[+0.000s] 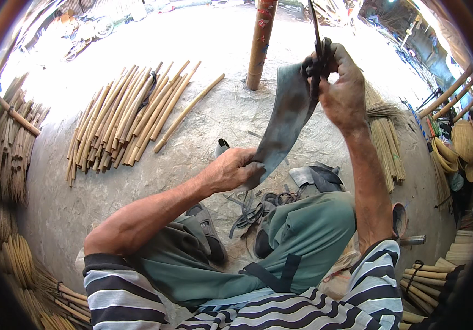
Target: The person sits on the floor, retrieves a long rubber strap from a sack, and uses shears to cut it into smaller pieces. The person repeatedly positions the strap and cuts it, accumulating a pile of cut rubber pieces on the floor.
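Observation:
A broad strip of grey, rubber-like sheet [286, 118] is stretched upward at a slant before me. My left hand [237, 169] pinches its lower end between thumb and fingers. At the upper end my right hand [342, 82] is raised and closed around a narrow dark thing [315, 77], close against the sheet's edge. A thin dark length of it rises past the top of the picture; whether it is a tool or a cut strip I cannot make out. More grey and black sheet pieces [318, 177] lie by my right knee. Thin black strips [246, 215] are heaped between my shoes.
Bamboo sticks [132, 118] lie spread on the ground at the far left. An upright bamboo post [262, 47] stands ahead. Straw bundles [385, 137] rest at the right, with tied sticks [423, 286] near my right elbow. More bundles [19, 258] line the left side.

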A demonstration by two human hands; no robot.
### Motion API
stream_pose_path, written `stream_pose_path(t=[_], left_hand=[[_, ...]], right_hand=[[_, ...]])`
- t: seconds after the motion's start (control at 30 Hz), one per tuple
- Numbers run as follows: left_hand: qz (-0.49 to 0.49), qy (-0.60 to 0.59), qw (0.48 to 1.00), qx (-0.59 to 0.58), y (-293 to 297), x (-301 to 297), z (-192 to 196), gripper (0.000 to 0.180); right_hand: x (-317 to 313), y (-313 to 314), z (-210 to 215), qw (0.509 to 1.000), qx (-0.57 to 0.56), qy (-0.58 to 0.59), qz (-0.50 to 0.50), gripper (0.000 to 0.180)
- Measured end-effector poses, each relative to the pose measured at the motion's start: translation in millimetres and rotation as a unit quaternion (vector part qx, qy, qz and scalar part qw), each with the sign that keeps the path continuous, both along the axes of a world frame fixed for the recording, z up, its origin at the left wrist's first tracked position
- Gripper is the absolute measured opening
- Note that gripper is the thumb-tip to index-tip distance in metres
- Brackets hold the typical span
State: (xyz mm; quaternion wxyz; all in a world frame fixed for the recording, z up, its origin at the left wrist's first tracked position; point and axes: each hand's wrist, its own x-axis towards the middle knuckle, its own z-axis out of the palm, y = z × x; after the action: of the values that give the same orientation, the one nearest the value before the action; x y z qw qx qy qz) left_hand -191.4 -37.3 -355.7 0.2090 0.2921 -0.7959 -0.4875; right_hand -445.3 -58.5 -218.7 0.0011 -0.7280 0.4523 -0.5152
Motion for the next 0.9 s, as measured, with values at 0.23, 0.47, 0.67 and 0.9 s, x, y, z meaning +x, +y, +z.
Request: stream_pose_path(t=[0.23, 0.47, 0.67, 0.9], left_hand=[[0.007, -0.052, 0.997, -0.059, -7.5, 3.9, -11.3, 0.030], [-0.022, -0.242, 0.966, -0.085, -29.0, 22.5, -17.4, 0.039], [0.066, -0.361, 0.927, -0.079, -52.0, 52.3, 2.5, 0.044], [0.212, -0.026, 0.970, -0.117, -51.5, 51.2, 56.5, 0.080]], right_hand=[[1.8, -7.0, 55.5, 0.996, -0.076, 0.048, 0.008, 0.029], [17.2, 1.4, 102.1, 0.997, -0.018, -0.008, 0.071, 0.018], [11.2, -3.5, 122.9, 0.972, -0.051, 0.066, 0.219, 0.018], [20.2, -4.8, 107.3, 0.987, -0.017, 0.014, 0.159, 0.024]])
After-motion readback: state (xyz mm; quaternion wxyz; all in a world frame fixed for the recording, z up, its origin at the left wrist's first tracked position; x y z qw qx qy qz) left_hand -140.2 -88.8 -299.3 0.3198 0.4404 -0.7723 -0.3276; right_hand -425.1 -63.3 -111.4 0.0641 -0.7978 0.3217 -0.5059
